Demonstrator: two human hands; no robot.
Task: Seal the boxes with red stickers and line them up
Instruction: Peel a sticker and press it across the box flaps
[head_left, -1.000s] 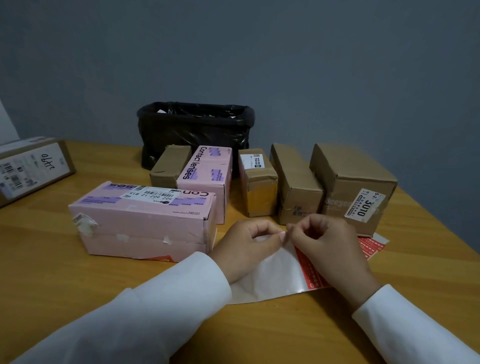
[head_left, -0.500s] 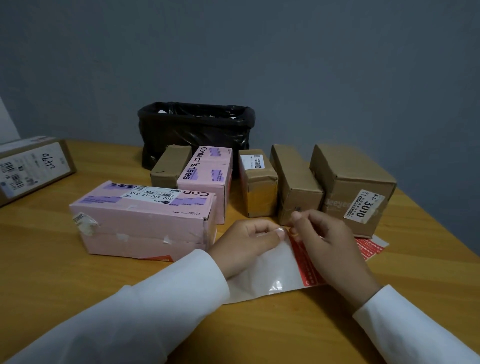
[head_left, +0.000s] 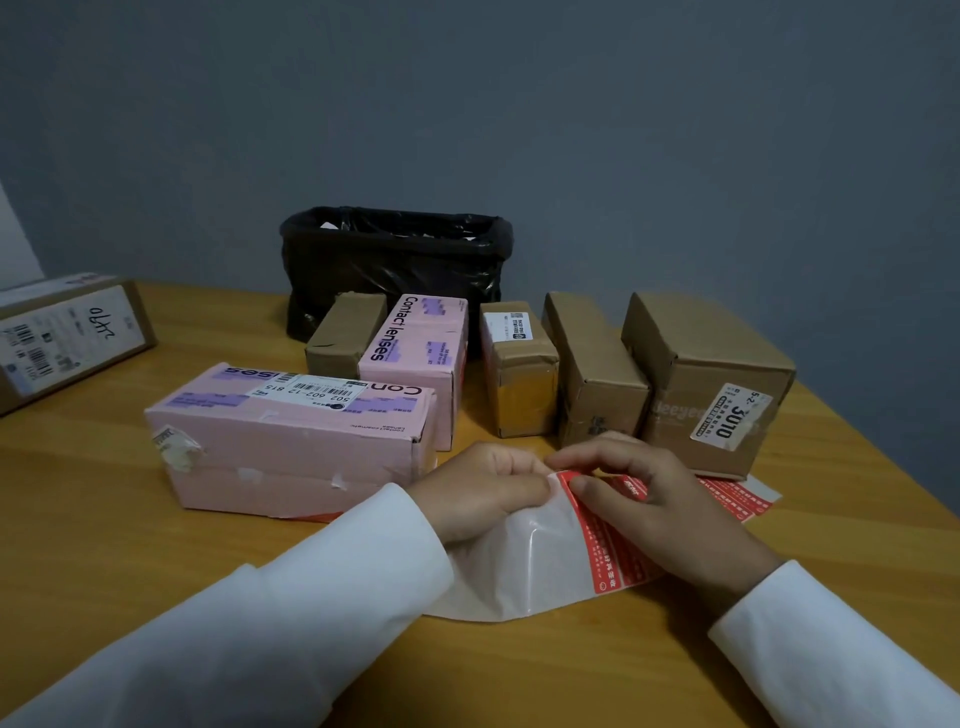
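Sleeves: white, both coming in from the near edge of the wooden surface (head_left: 93, 519).
Backing sheet (head_left: 519, 571): glossy white, lying near the near edge at centre, bowed up where pulled.
Left hand (head_left: 483, 499): fingers curled, pinching the top corner of the backing sheet, pinning it.
Right hand (head_left: 660, 514): thumb and forefinger nipped on the top end of a red sticker (head_left: 597, 525), corner lifted off the sheet.
Step, by the look of it: peeling one strip free, not yet clear of the backing.
Handling, as a guess: featherlight, floppy, tacky underneath; likely to curl and stick to itself or to fingers. Best held by the very corner, kept taut, peeled slow and low.
More red stickers (head_left: 732, 499): flat on the surface just right of the right hand, partly under the labelled box.
Large pink box (head_left: 291, 441): left of the hands, lying lengthwise, probably next for sealing; stiff card, light-looking, easy to take by the long sides.
Row behind: small brown box (head_left: 343, 338), upright pink box (head_left: 415, 358), taped brown box (head_left: 519, 374), tall brown box (head_left: 592, 369), labelled brown box (head_left: 706, 374), side by side, roughly lined up.
Far edge: black-lined bin (head_left: 395, 270) behind the row.
Far left corner: flat brown parcel (head_left: 67, 332), well apart.
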